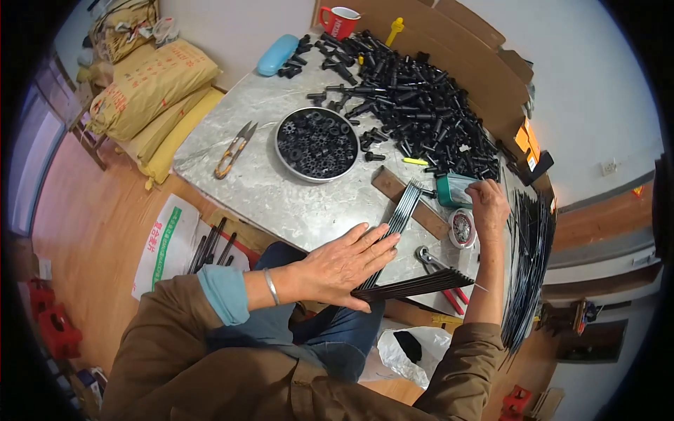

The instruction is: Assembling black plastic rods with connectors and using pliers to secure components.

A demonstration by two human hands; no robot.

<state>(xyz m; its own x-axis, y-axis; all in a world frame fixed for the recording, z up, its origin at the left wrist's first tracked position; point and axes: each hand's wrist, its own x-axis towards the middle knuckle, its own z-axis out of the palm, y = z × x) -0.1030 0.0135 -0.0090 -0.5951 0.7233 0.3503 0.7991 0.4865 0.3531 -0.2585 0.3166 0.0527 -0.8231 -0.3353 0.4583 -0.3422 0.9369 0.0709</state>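
Observation:
My left hand [344, 263] lies flat, fingers stretched, over a fan of thin metal ribs [404, 208], like umbrella ribs. Their silvery ends rest across a flat brown bar [430, 219], and a dark section [421, 285] angles off to the right. My right hand [489, 203] is raised with its fingertips pinched beside a green box [446, 189]; what they hold, if anything, I cannot make out. Just below that hand stands a small round tub [462, 229] of tiny metal pieces. Pliers [453, 298] with red handles and a ring-ended metal tool [427, 257] lie nearby.
A white-rimmed bowl [279, 151] holds black toothed rings. Black tubular plastic parts [421, 105] are heaped behind it. Thread snips [235, 151], a blue case [278, 55] and a red mug [340, 27] stand on the table's left side. Long dark rods [526, 259] hang along the right edge.

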